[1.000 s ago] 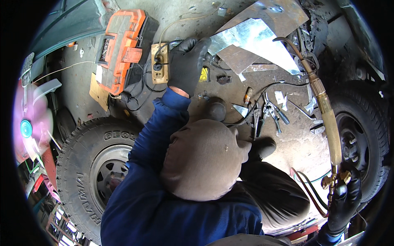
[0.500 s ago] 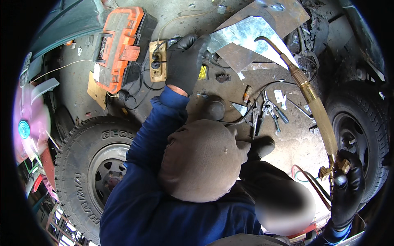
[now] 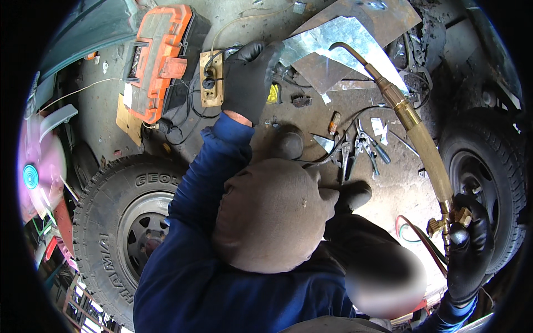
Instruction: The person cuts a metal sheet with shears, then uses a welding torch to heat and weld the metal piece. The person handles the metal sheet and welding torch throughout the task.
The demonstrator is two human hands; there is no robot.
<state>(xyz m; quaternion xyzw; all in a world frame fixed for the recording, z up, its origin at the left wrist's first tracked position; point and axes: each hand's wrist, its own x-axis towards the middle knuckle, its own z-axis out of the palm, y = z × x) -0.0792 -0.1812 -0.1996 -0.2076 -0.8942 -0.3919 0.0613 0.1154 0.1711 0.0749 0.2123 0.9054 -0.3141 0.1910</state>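
R hand (image 3: 471, 244), in a black glove, is wrapped round the valve end of a brass torch (image 3: 434, 158): ridged collar, smooth handle, thin bent tip above shiny, angular sheet metal (image 3: 347, 44). Red + dark hoses (image 3: 426, 239) nr valve end. L hand (image 3: 248, 80), also black-gloved, is at the sheet's edge; we can't tell if its fingers are clamped on it. Just beside: wooden socket board (image 3: 211, 100) w/ black plug in. Rough, rusty plates (image 3: 397, 25) under sheet. Orange/gray toolbox (image 3: 161, 66), lid down; we see small bits in its side bin, too unclear to ID.
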